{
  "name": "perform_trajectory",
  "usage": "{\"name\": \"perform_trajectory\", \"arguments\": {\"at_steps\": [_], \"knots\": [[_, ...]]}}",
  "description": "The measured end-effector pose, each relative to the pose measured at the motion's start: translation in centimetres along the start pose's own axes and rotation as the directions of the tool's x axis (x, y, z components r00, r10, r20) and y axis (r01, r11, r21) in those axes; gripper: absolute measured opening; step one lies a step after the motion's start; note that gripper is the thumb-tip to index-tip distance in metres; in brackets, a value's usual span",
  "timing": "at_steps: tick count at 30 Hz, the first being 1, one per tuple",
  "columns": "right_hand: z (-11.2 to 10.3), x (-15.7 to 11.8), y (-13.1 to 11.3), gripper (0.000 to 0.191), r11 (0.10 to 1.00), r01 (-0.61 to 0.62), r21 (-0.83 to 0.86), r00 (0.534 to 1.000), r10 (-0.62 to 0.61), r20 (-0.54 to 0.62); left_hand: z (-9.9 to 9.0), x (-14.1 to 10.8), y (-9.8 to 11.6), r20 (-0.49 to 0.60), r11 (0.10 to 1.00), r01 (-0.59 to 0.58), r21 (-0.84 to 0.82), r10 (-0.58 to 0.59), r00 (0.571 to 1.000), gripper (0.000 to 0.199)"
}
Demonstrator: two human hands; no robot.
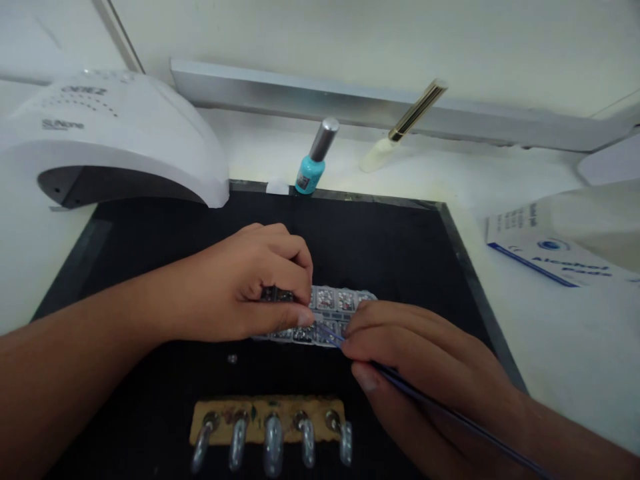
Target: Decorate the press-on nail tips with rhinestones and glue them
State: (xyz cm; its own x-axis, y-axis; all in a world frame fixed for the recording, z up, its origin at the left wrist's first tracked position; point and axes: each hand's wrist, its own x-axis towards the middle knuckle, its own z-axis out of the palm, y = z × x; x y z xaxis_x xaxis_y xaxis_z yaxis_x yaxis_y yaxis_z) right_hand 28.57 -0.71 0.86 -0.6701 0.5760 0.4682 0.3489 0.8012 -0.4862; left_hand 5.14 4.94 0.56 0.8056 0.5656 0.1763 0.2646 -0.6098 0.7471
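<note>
A clear compartment box (326,299) of small shiny stones lies on the black mat, partly covered by both hands. My left hand (260,287) is over its left part, thumb and forefinger brought together at the box; whatever they pinch is too small to make out. In my right hand (425,367) is a thin dark blue tool (450,414), its tip over the box beside my left thumb. Nearer me, a tan stand (263,408) holds several glittery silver nail tips (273,443) in a row.
A white nail lamp (150,127) stands at the back left. A turquoise polish bottle (310,175) and a gold-capped bottle (413,117) are behind the mat. An alcohol pads box (560,257) sits at the right. A tiny clear piece (233,359) lies on the mat.
</note>
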Motion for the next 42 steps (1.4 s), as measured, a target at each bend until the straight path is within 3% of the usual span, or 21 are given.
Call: {"name": "perform_trajectory", "arguments": {"at_steps": [12,16,23,27,30,34,35,37,42], "knots": [[-0.6,-0.2,-0.2,0.019,0.998,0.043,0.039,0.999,-0.042,-0.011,-0.4,0.1,0.3,0.0,1.0,0.017,0.001,-0.017,1.0,0.014],[-1.2,-0.1,-1.0,0.025,1.0,0.003,0.01,1.0,-0.003,0.013,-0.7,0.0,0.6,-0.021,0.999,0.011,0.031,-0.011,1.0,0.013],[-1.4,-0.2,-3.0,0.027,0.99,0.141,0.01,0.98,-0.138,-0.146,-1.1,0.0,0.4,-0.049,0.997,0.042,-0.057,-0.045,0.998,0.007],[-1.6,0.3,-5.6,0.029,0.984,0.178,-0.002,0.97,-0.176,-0.168,-1.8,-0.2,1.5,-0.161,0.996,0.055,-0.077,-0.067,0.985,0.016],[-1.5,0.9,-7.2,0.026,0.979,0.203,0.027,0.969,-0.197,-0.146,-2.8,-1.5,3.1,-0.226,0.996,0.055,-0.068,-0.069,0.972,0.015],[-0.6,2.0,-8.0,0.019,0.971,0.228,0.075,0.969,-0.219,-0.112,-3.2,-5.5,4.6,-0.335,0.994,0.095,-0.056,-0.108,0.936,0.01],[-0.2,2.3,-7.9,0.018,0.972,0.222,0.082,0.971,-0.213,-0.109,-2.9,-6.7,4.6,-0.397,0.992,0.111,-0.067,-0.128,0.909,0.009],[0.5,2.8,-7.7,0.019,0.976,0.2,0.085,0.977,-0.192,-0.089,-2.1,-8.9,4.2,-0.416,0.991,0.114,-0.069,-0.133,0.9,0.008],[1.4,3.2,-6.8,0.019,0.986,0.147,0.08,0.989,-0.144,-0.032,0.1,-11.2,3.5,-0.366,0.995,0.014,-0.1,-0.05,0.929,0.013]]}}
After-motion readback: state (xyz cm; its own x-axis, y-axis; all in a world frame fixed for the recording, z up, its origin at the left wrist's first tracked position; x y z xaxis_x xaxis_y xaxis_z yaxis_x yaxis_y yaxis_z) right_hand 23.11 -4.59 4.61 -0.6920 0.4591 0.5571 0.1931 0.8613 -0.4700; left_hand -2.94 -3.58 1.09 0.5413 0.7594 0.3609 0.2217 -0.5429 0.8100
